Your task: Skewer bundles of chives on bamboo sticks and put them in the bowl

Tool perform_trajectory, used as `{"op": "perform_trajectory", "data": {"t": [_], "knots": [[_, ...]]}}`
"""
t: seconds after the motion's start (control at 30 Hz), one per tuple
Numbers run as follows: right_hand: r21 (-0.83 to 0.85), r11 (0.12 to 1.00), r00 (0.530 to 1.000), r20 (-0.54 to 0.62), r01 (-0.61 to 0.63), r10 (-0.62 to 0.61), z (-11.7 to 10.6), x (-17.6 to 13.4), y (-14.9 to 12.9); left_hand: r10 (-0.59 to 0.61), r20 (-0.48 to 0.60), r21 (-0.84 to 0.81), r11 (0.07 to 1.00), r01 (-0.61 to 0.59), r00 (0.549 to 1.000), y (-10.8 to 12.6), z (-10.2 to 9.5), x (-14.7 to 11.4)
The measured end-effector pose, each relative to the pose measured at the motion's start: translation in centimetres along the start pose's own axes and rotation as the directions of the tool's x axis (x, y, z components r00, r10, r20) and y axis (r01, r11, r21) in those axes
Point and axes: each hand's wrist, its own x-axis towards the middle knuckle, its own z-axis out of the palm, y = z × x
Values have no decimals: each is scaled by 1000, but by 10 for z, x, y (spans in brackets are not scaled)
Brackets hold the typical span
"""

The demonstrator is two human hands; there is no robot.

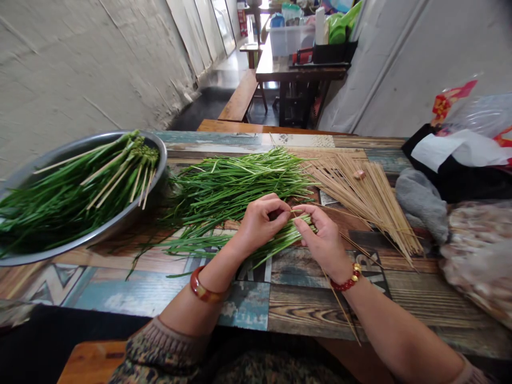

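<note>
Just right of the table's middle, my two hands meet over the pale cut ends of a small bunch of garlic chives [285, 238]. My left hand [262, 220] is closed in a pinch, thumb against forefinger, at these stalks. Facing it, my right hand [322, 234] is closed on the stalk ends with thumb and fingers. A thin bamboo skewer [343, 309] slants out below my right palm towards the table's near edge; its upper part is hidden. Just beyond my hands lies a loose heap of chives [240, 184]. A fan of bamboo skewers [370, 200] lies to the right.
A metal basin [159, 173] at left holds skewered chive bundles [134, 152]. At right are a grey cloth-like bundle [422, 202], a clear bag of pale pieces [480, 256] and a black bag [444, 176]. A bench [240, 96] and another table [276, 64] stand beyond.
</note>
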Motion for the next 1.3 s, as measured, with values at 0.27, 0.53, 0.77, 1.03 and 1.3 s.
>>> {"op": "perform_trajectory", "data": {"t": [0.27,0.53,0.77,1.03,1.3], "knots": [[-4,1000,1000,-6,1,-1,1,0,-3,16,-19,7,1000,-16,1000,-1,1,0],[-6,1000,1000,-10,7,-7,0,0,-4,-15,-23,-11,1000,15,1000,0,1,0],[3,1000,1000,-5,7,-7,0,0,-5,-44,-15,-42,998,43,999,1,1,0],[1,1000,1000,-11,10,-10,0,0,-4,-114,20,-108,987,115,993,5,1,1],[-5,1000,1000,-17,24,-25,0,0,-4,-160,38,-164,973,164,986,2,1,1]]}}
